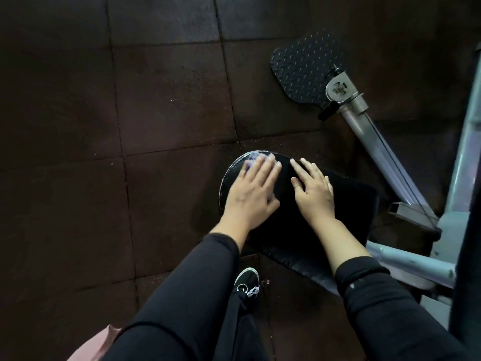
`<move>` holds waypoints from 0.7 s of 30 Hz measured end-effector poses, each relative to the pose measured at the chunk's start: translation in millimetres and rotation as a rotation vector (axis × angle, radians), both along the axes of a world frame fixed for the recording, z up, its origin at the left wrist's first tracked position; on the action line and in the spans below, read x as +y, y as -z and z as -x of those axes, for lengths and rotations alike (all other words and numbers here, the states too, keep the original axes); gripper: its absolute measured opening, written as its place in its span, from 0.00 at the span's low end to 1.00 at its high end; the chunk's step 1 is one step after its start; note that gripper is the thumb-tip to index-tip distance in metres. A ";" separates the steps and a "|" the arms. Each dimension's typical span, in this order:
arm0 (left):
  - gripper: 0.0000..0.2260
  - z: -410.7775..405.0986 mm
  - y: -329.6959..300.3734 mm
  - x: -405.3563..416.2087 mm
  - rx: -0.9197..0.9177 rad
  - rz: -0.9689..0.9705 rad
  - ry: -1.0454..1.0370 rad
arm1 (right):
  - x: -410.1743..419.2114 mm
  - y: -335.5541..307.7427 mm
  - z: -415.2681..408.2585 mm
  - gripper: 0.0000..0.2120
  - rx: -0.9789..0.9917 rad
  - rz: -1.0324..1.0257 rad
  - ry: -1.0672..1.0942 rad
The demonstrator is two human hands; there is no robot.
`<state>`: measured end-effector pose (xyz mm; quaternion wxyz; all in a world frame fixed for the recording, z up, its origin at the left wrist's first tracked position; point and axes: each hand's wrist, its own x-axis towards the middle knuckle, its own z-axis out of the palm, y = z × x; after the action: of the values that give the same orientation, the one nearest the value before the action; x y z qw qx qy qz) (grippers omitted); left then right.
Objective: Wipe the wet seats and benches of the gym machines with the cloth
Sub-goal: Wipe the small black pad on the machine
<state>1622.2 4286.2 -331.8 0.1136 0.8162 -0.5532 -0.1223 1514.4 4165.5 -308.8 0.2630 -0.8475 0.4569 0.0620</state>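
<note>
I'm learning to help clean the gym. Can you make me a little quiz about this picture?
1. True or false: the cloth lies under the left hand on the seat.
2. What is the right hand doing? A) lifting the cloth B) resting flat on the seat with straight fingers C) pulling the footplate
3. Fill in: the cloth peeks out past the left fingertips near the seat's rounded ___ edge.

Key: 1 true. 2 B. 3 far (front).
</note>
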 end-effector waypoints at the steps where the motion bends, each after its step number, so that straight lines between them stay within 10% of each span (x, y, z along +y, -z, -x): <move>1: 0.32 -9.3 -1.6 -4.8 0.020 -0.026 -0.056 | 0.3 -0.5 -0.6 0.21 0.002 -0.002 -0.006; 10: 0.32 9.2 1.8 58.7 0.173 0.055 -0.463 | 6.6 -0.1 0.3 0.21 -0.021 0.023 -0.003; 21: 0.31 80.4 -1.2 4.0 0.012 -0.059 0.103 | 11.1 -5.6 27.8 0.19 -0.312 -0.030 0.170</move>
<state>1541.8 4290.2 -330.7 0.0864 0.7890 -0.5898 -0.1488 1486.6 4176.6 -303.2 0.3478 -0.8011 0.4794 -0.0860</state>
